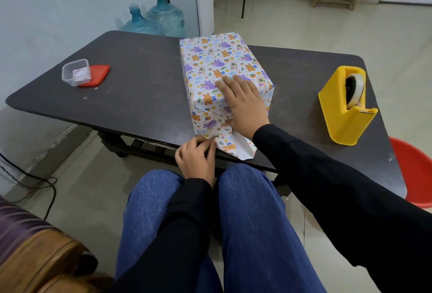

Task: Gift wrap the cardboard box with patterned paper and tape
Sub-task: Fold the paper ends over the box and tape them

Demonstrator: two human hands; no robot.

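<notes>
Head view: cardboard box (210,63), covered in patterned paper, upright on dark table (140,96) at its near edge; right hand (243,103) spread flat on top, thumb pressing folded end; left hand (196,159) pinching loose bottom flap (231,145). Probably closing the near end. Next: folding flap up, then tape from yellow dispenser (346,105), well apart at right.

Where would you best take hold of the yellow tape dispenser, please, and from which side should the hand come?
Grip the yellow tape dispenser by its flat side walls, probably from above with the nearer right hand; the left hand pinches the paper flap. Its tape roll fills the open top and the cutter sits at the low near end, so avoid those.
</notes>
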